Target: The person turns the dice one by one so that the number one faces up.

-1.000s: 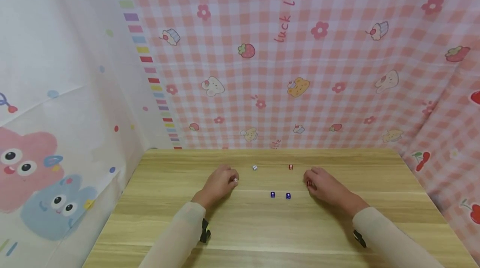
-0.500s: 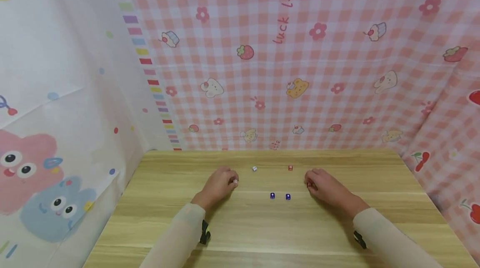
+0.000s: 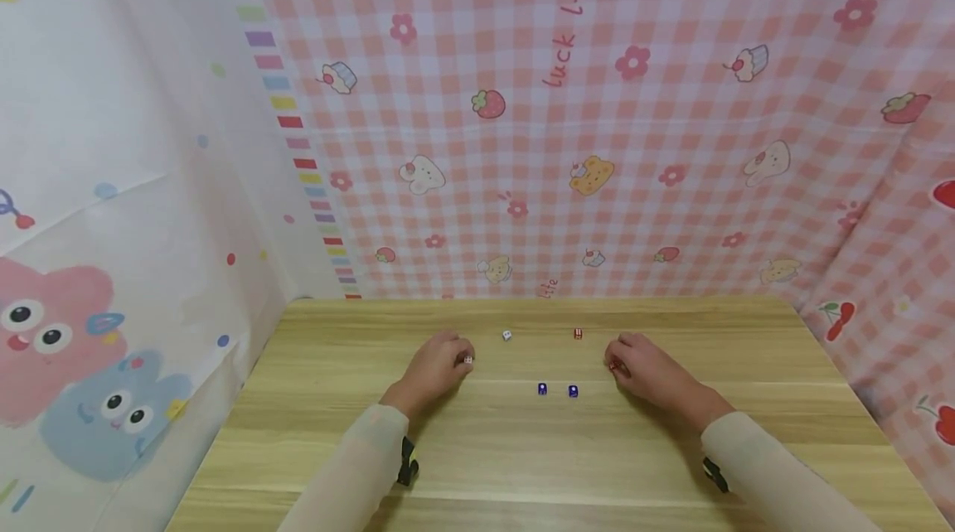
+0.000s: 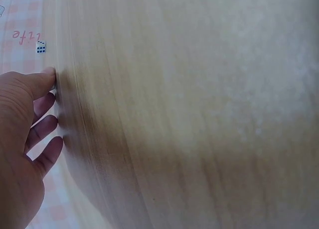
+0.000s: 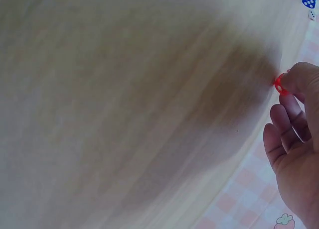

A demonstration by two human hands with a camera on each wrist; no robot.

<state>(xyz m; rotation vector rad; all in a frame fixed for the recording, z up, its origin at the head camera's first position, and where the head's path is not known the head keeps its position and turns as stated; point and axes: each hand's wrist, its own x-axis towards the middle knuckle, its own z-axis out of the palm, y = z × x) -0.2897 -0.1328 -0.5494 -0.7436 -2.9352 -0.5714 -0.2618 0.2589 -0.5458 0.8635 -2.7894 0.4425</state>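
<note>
My left hand (image 3: 442, 362) rests low over the wooden table and pinches a white die (image 3: 468, 360) between thumb and fingers; in the left wrist view the fingertips mostly hide it. Across from it, my right hand (image 3: 652, 368) pinches a red die (image 3: 615, 366). The right wrist view shows this red die (image 5: 280, 84) at the thumb tip, right at the tabletop. Between the hands stand another white die (image 3: 507, 335) towards the left and another red die (image 3: 578, 334) towards the right. Nearer to me, two blue dice, a left one (image 3: 542, 389) and a right one (image 3: 573, 391), sit side by side.
The wooden table (image 3: 507, 466) ends at the back against a pink checked cloth (image 3: 462, 142) with printed pictures. A white cloth (image 3: 164, 209) with cartoon figures hangs on the left. Black straps, such as the left one (image 3: 407, 461), show at both wrists.
The red die in my right hand has turned slightly in the fingers. My left hand keeps its place with its white die, and the dice between the hands stay put.
</note>
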